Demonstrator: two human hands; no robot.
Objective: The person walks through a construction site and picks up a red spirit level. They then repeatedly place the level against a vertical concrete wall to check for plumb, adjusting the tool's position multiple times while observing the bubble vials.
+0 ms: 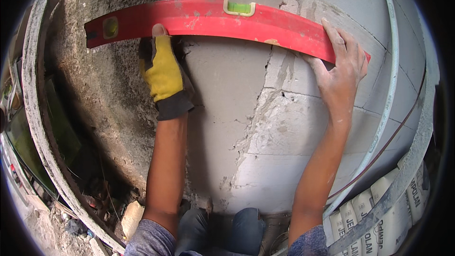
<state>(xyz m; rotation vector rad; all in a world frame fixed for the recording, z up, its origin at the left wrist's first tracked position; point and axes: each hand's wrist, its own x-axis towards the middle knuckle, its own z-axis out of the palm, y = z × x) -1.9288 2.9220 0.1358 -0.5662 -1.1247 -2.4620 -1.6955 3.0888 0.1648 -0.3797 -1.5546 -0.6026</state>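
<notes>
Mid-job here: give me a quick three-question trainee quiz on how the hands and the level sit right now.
1. True or false: both hands are gloved.
2. Which hand presses the end of the red spirit level nearer the white pipe? A left B right
3. What does the level lie against?

Key
1. False: the left hand wears a yellow glove, the right hand is bare.
2. B
3. The grey block wall.

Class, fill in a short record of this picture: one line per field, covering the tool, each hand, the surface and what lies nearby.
Tool: red spirit level, held flat against the wall
Left hand: in a yellow and black glove, fingertips on the level's lower edge
Right hand: bare, dusty, pressing on the level's right end
Surface: grey block wall with cracked mortar joints
Nearby: white pipe; stacked sacks at lower right
</notes>
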